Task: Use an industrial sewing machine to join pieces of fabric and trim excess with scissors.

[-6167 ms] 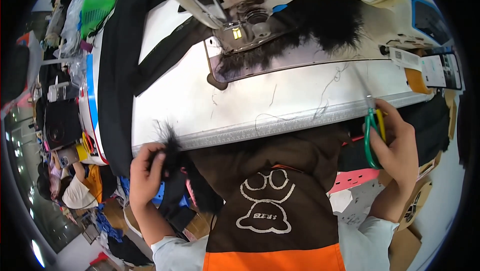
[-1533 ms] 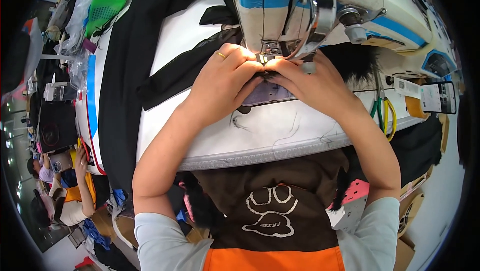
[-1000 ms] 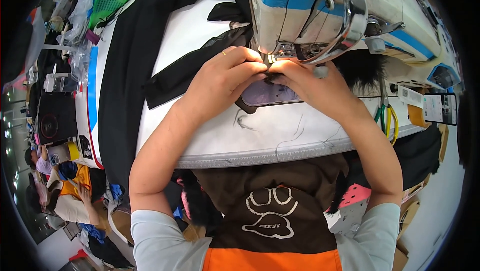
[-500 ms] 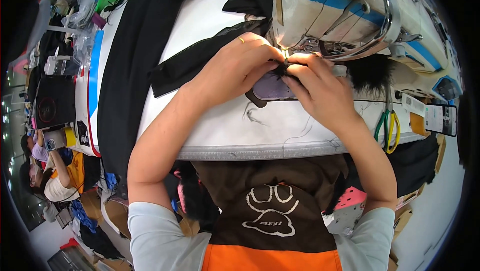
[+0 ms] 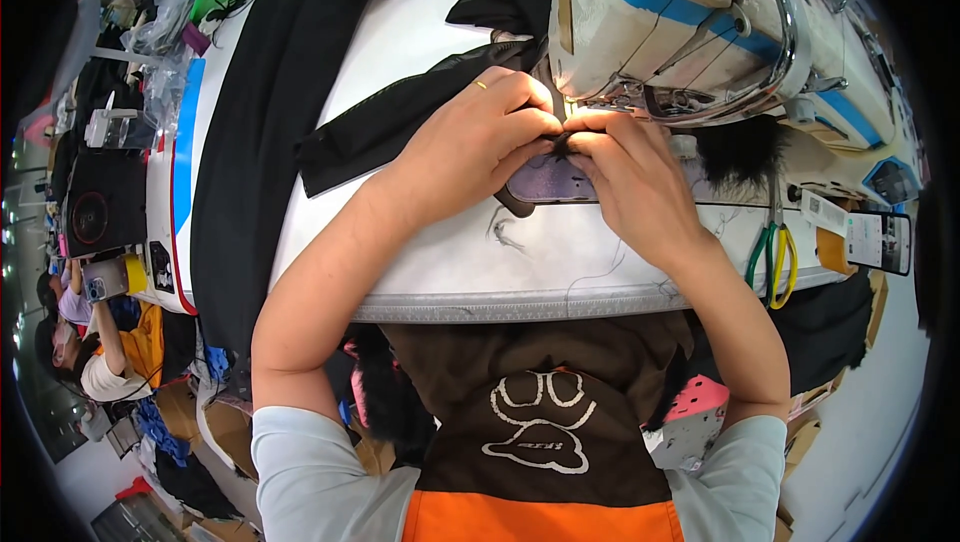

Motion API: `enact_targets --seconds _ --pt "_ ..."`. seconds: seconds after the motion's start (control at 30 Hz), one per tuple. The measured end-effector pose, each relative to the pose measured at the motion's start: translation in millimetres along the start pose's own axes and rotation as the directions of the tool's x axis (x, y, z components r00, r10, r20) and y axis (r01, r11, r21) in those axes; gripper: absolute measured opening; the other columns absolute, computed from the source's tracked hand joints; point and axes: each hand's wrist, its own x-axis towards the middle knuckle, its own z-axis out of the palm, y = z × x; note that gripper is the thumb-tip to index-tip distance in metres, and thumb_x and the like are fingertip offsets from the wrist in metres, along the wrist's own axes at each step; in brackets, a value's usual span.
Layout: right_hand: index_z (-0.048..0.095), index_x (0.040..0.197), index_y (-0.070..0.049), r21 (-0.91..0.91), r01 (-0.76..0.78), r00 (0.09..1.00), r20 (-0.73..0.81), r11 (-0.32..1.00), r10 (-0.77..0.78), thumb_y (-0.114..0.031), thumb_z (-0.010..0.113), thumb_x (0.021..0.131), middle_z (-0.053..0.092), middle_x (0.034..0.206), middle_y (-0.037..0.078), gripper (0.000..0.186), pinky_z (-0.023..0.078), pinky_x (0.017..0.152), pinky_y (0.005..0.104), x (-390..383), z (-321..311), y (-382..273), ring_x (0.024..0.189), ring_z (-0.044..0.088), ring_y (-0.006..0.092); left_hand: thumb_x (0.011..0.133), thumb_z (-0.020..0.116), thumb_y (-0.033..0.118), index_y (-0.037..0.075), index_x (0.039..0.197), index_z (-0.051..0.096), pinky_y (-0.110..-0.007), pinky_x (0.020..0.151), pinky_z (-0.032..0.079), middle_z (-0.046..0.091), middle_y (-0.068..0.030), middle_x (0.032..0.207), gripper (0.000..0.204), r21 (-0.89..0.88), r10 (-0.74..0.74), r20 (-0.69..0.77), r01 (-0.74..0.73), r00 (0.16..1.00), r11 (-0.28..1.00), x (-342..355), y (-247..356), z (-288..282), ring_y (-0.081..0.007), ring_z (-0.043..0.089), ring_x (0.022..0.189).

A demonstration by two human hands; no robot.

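Observation:
Beneath the lit needle area of a cream and blue sewing machine (image 5: 640, 32), both my hands meet fingertip to fingertip. My left hand (image 5: 485, 142), a ring on one finger, is closed in a pinch on a small tuft of black furry fabric (image 5: 562, 148). From the other side my right hand (image 5: 635, 177) pinches the same piece, its thumb and fingers bent together. Most of the piece is hidden by my fingers. More black fur (image 5: 742, 150) lies right of my right hand, beside the machine. A sheer black fabric strip (image 5: 370, 137) stretches left from under my left hand.
Scissors with green and yellow handles (image 5: 772, 257) lie at the table's right, near a phone (image 5: 880, 242). A long black cloth (image 5: 250, 122) runs down the left side. Loose threads lie on the white table (image 5: 450, 262), edged by a ruler strip (image 5: 520, 306). Other people (image 5: 105, 352) sit far left.
My fingertips have shifted slightly left and remain together on the black furry piece. My right hand is turned a little more upright. The view has moved slightly.

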Motion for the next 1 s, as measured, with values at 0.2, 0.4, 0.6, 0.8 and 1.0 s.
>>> enact_targets --seconds 0.2,0.4,0.6,0.8,1.0 --pt "0.070 0.113 -0.010 0.006 0.085 0.996 0.034 0.996 -0.086 -0.006 0.080 0.091 0.071 0.125 0.003 0.024 0.055 0.097 0.0420 3.3 -4.1 11.1 0.111 0.068 0.0302 0.090 0.082 0.007 0.007 0.109 0.075 -0.043 0.099 0.055 0.068 -0.0060 0.115 0.020 -0.049 0.050 0.029 -0.048 0.998 0.998 3.7 -5.4 -5.8 -0.0324 0.063 0.116" --pt "0.071 0.114 -0.013 -0.017 0.124 0.992 0.033 0.992 -0.124 -0.008 0.079 0.093 0.071 0.122 -0.002 0.024 0.062 0.089 0.0384 3.7 -6.8 15.4 0.111 0.069 0.0253 0.089 0.083 0.011 0.009 0.104 0.074 -0.042 0.093 0.057 0.069 -0.0018 0.112 0.018 0.106 0.084 0.041 -0.088 0.996 0.991 6.4 3.5 -7.0 -0.0291 0.066 0.110" --pt "0.070 0.121 -0.016 -0.148 0.044 0.994 0.104 0.988 -0.029 -0.011 0.077 0.094 0.071 0.118 -0.005 0.028 0.063 0.075 0.0323 -0.9 -9.5 12.2 0.107 0.071 0.0194 0.088 0.082 0.012 0.010 0.099 0.071 -0.040 0.089 0.056 0.068 0.0007 0.110 0.015 0.254 0.137 0.039 -0.143 0.990 0.957 4.5 5.3 -0.7 -0.0259 0.068 0.105" --pt "0.069 0.124 -0.017 -0.274 0.129 0.991 0.056 0.953 -0.118 -0.008 0.074 0.089 0.068 0.122 -0.005 0.036 0.062 0.068 0.0283 1.6 -8.5 8.1 0.111 0.071 0.0173 0.088 0.080 0.013 0.011 0.101 0.072 -0.040 0.092 0.055 0.069 0.0014 0.110 0.016 0.350 0.180 -0.004 -0.167 0.984 0.922 1.6 9.0 3.1 -0.0235 0.069 0.105" --pt "0.065 0.126 -0.012 -0.316 0.147 0.984 0.147 0.937 -0.104 -0.008 0.070 0.088 0.064 0.124 0.000 0.039 0.064 0.069 0.0304 1.6 -7.5 4.1 0.119 0.068 0.0216 0.086 0.079 0.014 0.011 0.107 0.073 -0.039 0.095 0.054 0.072 0.0016 0.110 0.022 0.338 0.201 -0.083 -0.162 0.976 0.927 -2.0 5.8 5.8 -0.0210 0.070 0.107"
